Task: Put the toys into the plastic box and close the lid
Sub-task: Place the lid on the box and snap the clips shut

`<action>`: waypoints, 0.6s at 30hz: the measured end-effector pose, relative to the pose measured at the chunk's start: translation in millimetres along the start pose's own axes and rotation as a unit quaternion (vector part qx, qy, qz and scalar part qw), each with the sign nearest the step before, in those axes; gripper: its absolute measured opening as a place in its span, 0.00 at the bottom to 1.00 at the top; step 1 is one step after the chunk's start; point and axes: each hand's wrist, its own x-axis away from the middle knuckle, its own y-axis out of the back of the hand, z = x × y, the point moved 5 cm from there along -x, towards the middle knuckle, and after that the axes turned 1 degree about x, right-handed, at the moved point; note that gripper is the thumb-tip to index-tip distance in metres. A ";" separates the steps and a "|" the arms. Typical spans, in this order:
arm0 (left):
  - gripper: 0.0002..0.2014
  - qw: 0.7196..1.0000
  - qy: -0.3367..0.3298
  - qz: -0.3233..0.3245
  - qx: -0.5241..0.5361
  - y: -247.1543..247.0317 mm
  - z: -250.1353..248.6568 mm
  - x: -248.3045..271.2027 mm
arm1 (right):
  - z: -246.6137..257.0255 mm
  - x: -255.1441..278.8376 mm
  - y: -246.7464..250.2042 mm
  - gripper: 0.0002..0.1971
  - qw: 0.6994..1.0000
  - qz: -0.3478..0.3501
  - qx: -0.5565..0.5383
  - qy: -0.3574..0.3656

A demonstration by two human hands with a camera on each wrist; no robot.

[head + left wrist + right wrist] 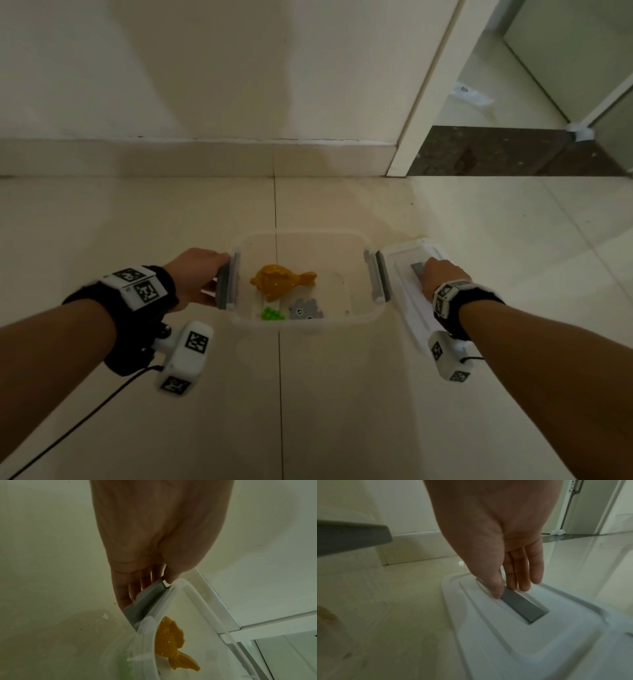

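A clear plastic box (301,237) stands open on the tiled floor. Inside lie an orange fish toy (281,281), a small green toy (272,313) and a grey toy (306,310). My left hand (219,262) pinches the box's grey left latch (225,287), fingers behind it and thumb at its far end. The left wrist view shows that latch (144,601), the left hand (147,588) and the fish (169,637). The white lid (400,255) lies flat just right of the box. My right hand (508,589) pinches the far end of the lid's grey handle (523,605).
A wall with a skirting board (205,157) runs behind the box. A door frame (421,102) and a dark threshold (496,150) lie at the back right. The box's right latch (379,279) sticks out toward the lid. A black cable (78,425) trails on the floor at left.
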 end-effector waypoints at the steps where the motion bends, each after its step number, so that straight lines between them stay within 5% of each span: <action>1: 0.19 1.000 -0.001 -0.002 -0.004 0.6 0.2 0.1 | -0.7 -0.1 -1.6 0.10 1.000 -0.005 -0.015 -0.005; 3: 0.18 1.000 -0.004 -0.005 -0.009 0.8 0.1 -0.6 | -2.0 1.5 -0.2 0.05 0.999 0.002 -0.032 -0.013; 7: 0.18 1.000 -0.007 -0.005 -0.010 -0.4 -0.5 -0.1 | -0.2 0.6 21.7 0.20 0.999 0.003 -0.035 -0.004; 13: 0.19 1.000 -0.009 -0.017 -0.010 2.5 0.6 0.3 | 40.8 -1.5 134.9 0.33 0.990 -0.093 -0.093 0.056; 18: 0.17 1.000 -0.002 -0.028 -0.007 11.7 4.2 5.7 | 123.6 35.3 203.5 0.23 0.963 -0.113 -0.141 0.200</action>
